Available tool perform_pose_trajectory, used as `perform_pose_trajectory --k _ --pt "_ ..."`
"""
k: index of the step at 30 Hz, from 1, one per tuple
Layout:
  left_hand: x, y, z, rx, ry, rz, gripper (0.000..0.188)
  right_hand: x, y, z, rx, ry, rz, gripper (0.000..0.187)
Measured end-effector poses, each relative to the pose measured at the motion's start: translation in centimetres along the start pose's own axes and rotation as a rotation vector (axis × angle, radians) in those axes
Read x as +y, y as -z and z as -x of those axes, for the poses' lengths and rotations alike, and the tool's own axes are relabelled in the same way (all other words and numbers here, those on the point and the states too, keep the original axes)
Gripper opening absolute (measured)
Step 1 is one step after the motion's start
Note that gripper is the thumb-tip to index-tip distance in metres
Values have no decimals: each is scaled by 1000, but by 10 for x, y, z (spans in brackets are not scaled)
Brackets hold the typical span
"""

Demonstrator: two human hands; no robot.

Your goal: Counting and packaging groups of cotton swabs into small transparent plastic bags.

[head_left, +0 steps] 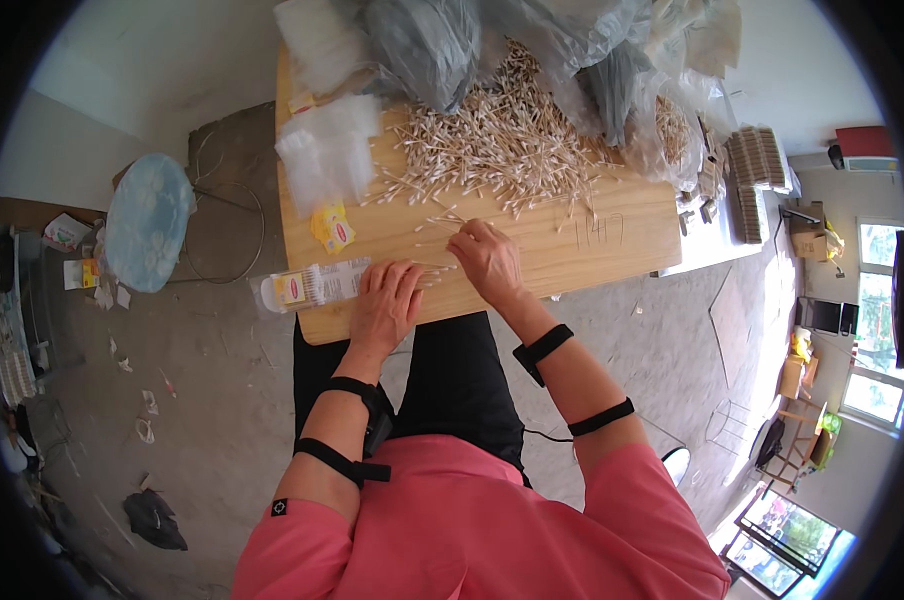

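Observation:
My left hand [384, 300] rests at the table's near edge, fingers curled over a few cotton swabs [434, 269] whose ends stick out to the right. Just right of it, my right hand [487, 262] has its fingertips pinched together on what looks like a cotton swab, partly hidden by the fingers. Beyond the hands spreads a big loose heap of cotton swabs [502, 140]. Left of my left hand lies a clear pack of swabs [294, 288] with a yellow label, beside a printed clear sleeve [344, 278]. A yellow label piece [332, 228] lies farther back.
The wooden table [612, 225] bears a stack of clear plastic sleeves [327, 155] at left and grey plastic bags [432, 50] at the back. A blue-topped round stool [150, 222] stands to the left. Bundled packs [757, 165] stand at the far right.

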State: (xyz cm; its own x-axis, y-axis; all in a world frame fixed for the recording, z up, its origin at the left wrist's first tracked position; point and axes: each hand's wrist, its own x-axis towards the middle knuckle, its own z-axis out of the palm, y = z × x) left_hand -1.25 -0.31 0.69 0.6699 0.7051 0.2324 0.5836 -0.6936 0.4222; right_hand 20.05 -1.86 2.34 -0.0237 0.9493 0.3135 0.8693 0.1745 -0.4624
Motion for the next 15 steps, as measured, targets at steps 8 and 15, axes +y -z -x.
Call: perform_pose_trajectory --k 8,15 --pt "0 -1 -2 25 -12 30 43 -10 -7 18 -17 -284 -172 7" --pt "-1 -2 -2 -6 -67 -36 45 -21 -8 14 68 -462 -231 12"
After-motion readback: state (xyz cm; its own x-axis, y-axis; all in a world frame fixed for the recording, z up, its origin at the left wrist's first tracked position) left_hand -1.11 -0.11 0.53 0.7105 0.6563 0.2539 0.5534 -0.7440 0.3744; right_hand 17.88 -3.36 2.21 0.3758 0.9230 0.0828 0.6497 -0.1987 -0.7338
